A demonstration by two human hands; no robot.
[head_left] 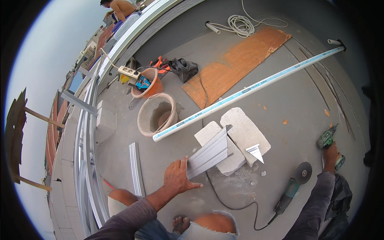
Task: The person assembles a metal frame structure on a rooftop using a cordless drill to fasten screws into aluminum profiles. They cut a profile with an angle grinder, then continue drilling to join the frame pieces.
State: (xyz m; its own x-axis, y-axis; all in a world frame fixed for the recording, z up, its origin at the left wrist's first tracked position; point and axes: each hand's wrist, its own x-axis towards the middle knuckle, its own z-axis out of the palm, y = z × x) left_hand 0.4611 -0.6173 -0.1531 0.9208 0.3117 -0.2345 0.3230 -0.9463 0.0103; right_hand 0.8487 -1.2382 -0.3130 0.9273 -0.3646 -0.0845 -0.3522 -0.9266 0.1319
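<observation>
My left hand has its fingers and thumb spread, its fingertips against the near end of a silver metal profile. That profile lies across two pale concrete blocks, its far end cut at a slant. Out to the right, my right hand is wrapped round the handle of a green cordless drill. A small triangular metal offcut rests on the right-hand block. Between my right forearm and the blocks, an angle grinder with a dark disc lies on the floor.
A long white pipe slants beyond the blocks. Past it lies a wooden board. Two buckets stand left of the pipe, near a power strip. Metal profiles line the left edge. Another person is at the far left.
</observation>
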